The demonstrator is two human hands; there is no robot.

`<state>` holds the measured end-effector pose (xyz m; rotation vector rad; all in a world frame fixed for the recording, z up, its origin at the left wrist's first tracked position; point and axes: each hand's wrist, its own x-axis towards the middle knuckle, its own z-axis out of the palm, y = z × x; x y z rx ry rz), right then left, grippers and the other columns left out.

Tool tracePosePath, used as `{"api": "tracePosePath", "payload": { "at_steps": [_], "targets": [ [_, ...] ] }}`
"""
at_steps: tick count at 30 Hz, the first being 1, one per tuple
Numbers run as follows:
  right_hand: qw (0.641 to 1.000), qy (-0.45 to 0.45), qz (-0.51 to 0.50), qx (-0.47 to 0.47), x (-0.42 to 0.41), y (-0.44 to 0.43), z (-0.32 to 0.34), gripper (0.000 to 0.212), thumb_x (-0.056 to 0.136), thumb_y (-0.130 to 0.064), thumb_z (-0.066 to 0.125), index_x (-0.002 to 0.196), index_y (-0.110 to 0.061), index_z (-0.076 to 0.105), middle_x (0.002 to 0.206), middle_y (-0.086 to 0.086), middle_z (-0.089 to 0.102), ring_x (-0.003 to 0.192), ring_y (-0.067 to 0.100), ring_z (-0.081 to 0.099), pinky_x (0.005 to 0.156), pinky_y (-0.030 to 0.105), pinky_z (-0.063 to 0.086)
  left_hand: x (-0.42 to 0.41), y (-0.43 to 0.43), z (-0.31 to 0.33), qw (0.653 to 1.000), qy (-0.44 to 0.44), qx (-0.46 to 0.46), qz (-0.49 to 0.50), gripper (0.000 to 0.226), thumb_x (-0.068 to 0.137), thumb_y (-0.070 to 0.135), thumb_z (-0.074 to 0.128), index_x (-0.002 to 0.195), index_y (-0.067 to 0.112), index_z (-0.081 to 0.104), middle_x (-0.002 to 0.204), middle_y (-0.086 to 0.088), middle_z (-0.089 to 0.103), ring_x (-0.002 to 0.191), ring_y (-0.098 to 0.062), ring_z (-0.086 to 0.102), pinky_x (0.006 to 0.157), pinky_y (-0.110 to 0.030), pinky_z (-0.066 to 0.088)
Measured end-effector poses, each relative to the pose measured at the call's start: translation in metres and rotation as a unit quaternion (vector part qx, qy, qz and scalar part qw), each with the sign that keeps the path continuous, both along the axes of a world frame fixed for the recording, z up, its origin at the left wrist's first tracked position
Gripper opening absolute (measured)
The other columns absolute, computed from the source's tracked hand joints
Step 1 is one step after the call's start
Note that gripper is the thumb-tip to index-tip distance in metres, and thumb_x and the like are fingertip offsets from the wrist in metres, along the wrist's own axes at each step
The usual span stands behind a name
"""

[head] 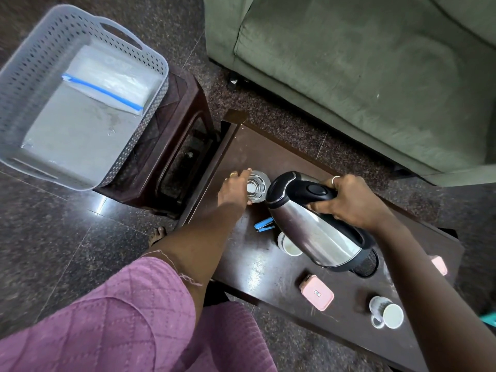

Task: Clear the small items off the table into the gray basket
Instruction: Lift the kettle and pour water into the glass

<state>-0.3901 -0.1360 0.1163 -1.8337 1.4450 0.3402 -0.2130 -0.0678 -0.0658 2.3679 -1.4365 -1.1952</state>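
While the electric kettle [308,229] was gripped by the right hand [349,202], the glass tumbler [256,187] was clasped in the curled left hand [233,190], nearer the gray basket [24,65] at upper left.

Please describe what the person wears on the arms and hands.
The left arm comes out of a mauve sleeve with a stitched diamond pattern and loose threads at its hem. The left hand wears a gold ring, the right hand a silvery ring. No sleeve shows on the right arm.
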Motion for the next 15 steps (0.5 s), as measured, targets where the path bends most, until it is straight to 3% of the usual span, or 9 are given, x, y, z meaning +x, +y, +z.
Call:
{"api": "tracePosePath", "payload": {
  "at_steps": [15],
  "targets": [
    [1.000, 0.006, 0.001, -0.008, -0.0016, -0.0036, 0.0023, 0.016, 0.068, -0.022, 0.078, 0.081, -0.021, 0.069, 0.055, -0.003, 0.057, 0.038, 0.004, 0.050, 0.052, 0.028, 0.047, -0.0004, 0.0002, 0.0019, 1.000, 0.013, 0.006, 0.012, 0.082, 0.069, 0.006, 0.078, 0.137, 0.025, 0.035, 0.125, -0.016, 0.050, 0.116, -0.034, 0.053, 0.092, -0.046, 0.048]
  ]
}}
